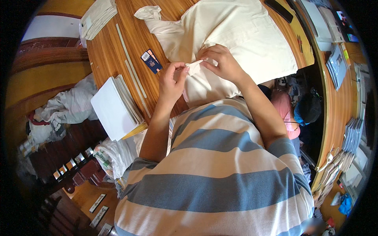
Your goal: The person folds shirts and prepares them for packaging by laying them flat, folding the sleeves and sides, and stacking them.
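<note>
Striped shirt (216, 173): closest of all, the wooden table (106, 51) just beyond.
Left hand (172, 77): thumb and fingertips pinch one end of a small cream fold (194, 68).
Right hand (223, 63): fingertips nip the other end.
Cream garment (252, 39): spread across the table, far and right, rumpled under the hands.
Fold: even, light tension looks best here, creases eased flat.

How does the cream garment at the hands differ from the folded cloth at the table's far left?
The cream garment lies loosely spread, while the folded cloth sits compactly. The cream garment covers much more of the table than the folded cloth. The left hand and right hand pinch the cream garment; neither touches the folded cloth. Both are pale.
</note>
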Demonstrator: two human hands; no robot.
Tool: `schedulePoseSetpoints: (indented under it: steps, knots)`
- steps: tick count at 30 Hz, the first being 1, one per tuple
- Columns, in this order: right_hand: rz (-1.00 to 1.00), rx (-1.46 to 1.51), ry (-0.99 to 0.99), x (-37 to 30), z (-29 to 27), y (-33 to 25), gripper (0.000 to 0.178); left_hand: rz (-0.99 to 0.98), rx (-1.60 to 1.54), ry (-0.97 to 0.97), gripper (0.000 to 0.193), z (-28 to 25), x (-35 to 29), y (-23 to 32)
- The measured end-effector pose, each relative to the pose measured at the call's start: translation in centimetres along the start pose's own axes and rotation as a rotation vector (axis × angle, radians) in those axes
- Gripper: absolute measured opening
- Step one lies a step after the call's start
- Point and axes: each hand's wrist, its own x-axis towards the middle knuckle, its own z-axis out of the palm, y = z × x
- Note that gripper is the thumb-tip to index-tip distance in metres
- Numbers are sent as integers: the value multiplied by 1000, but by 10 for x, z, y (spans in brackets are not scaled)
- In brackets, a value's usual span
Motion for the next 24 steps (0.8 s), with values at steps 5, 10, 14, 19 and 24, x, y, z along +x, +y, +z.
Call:
schedulePoseSetpoints:
  steps: [5,10,14,19,24]
  knots:
    - [-51,-7,-67,8,-23,-1,13,157,165,21,15,-5,3,8]
    - [-39,-46,-169,20,-41,-7,12,194,200,67,15,-2,3,14]
    - [-77,-72,-137,24,-48,-11,15,181,171,100,15,2,3,10]
    - [-71,-85,-118,21,-50,-11,15,90,52,76,15,8,2,6]
    - [-81,-131,-99,21,-53,-16,16,-103,-231,62,15,15,-3,-3]
